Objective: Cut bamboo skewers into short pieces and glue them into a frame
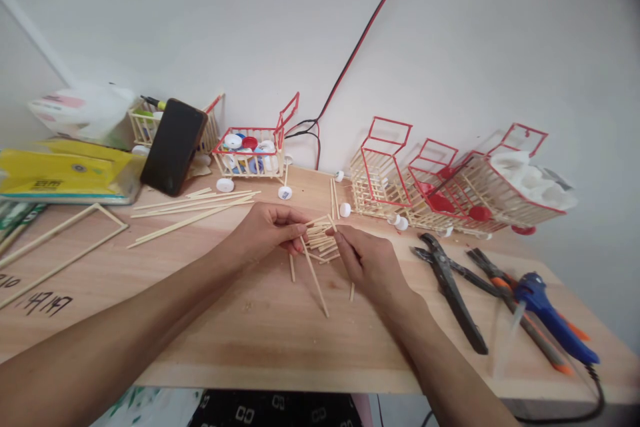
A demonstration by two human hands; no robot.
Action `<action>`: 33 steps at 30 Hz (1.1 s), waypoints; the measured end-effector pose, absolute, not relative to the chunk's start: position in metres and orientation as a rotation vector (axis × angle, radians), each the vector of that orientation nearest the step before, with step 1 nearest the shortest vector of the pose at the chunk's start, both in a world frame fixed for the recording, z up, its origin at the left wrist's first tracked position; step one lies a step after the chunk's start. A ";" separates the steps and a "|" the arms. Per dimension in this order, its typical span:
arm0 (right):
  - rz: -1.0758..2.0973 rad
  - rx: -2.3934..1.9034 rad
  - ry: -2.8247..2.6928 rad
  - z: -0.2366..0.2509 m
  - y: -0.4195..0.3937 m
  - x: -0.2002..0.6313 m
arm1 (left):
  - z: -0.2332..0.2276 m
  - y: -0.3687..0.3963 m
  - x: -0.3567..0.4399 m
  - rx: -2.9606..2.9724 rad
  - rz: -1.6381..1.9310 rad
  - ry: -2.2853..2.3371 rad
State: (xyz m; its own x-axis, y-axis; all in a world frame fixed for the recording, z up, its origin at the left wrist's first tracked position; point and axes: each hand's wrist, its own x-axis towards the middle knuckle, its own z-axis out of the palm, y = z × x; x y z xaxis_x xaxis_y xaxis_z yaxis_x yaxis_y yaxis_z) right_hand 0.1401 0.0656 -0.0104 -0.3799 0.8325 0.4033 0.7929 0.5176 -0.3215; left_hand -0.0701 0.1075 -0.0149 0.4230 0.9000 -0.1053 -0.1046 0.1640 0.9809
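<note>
Fingers pinched, my left hand (273, 232) holds thin wooden sticks over the middle of the table. One long wooden stick (315, 277) slants down from its fingertips toward the front. My right hand (367, 259) pinches a short wooden stick (332, 221) just to the right; its upper end meets the end of a stick from my left hand. Whether these ends are joined, I cannot tell. Behind and between the hands lies a pile of short cut sticks (320, 237), partly hidden by the fingers.
Long loose sticks (195, 208) lie left of my hands. Small stick-built carts, including one with bottle caps (247, 153) and one red-rimmed (383, 177), line the wall. A phone (174, 147) leans at left. Cutters (453, 293), pliers (525, 320) and a blue glue gun (555, 320) lie right.
</note>
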 end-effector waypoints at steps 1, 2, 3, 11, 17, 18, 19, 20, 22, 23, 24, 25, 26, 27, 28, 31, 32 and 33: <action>0.100 -1.321 -2.243 -0.010 0.065 0.140 | -0.015 0.107 -0.070 1.184 0.862 0.862; 0.101 -1.320 -2.243 -0.010 0.065 0.140 | -0.014 0.107 -0.070 1.186 0.863 0.865; 0.103 -1.320 -2.245 -0.010 0.065 0.140 | -0.014 0.107 -0.070 1.188 0.864 0.865; 0.090 -1.311 -2.243 -0.010 0.065 0.140 | -0.016 0.108 -0.071 1.218 0.852 0.885; 0.088 -1.314 -2.248 -0.011 0.065 0.140 | -0.015 0.107 -0.071 1.203 0.858 0.871; 0.089 -1.315 -2.248 -0.011 0.065 0.140 | -0.015 0.107 -0.070 1.199 0.858 0.868; 0.090 -1.315 -2.248 -0.011 0.065 0.140 | -0.015 0.107 -0.070 1.197 0.860 0.867; 0.090 -1.313 -2.248 -0.011 0.065 0.140 | -0.015 0.107 -0.070 1.197 0.862 0.865; 0.088 -1.306 -2.246 -0.011 0.066 0.140 | -0.015 0.107 -0.070 1.200 0.862 0.863; 0.086 -1.305 -2.245 -0.011 0.066 0.140 | -0.015 0.107 -0.070 1.201 0.861 0.866; 0.085 -1.304 -2.245 -0.011 0.066 0.140 | -0.015 0.107 -0.070 1.202 0.858 0.869; 0.084 -1.305 -2.244 -0.010 0.066 0.140 | -0.015 0.107 -0.070 1.203 0.856 0.872; 0.084 -1.307 -2.245 -0.010 0.066 0.140 | -0.015 0.107 -0.070 1.203 0.855 0.872; 0.084 -1.309 -2.246 -0.010 0.066 0.140 | -0.015 0.108 -0.070 1.201 0.856 0.870; 0.084 -1.312 -2.246 -0.010 0.065 0.140 | -0.016 0.108 -0.070 1.199 0.857 0.866; 0.085 -1.312 -2.243 -0.010 0.065 0.140 | -0.017 0.108 -0.071 1.197 0.860 0.863; 0.087 -1.313 -2.244 -0.010 0.065 0.140 | -0.017 0.108 -0.071 1.200 0.859 0.864; 0.090 -1.313 -2.245 -0.010 0.065 0.140 | -0.017 0.108 -0.071 1.204 0.859 0.863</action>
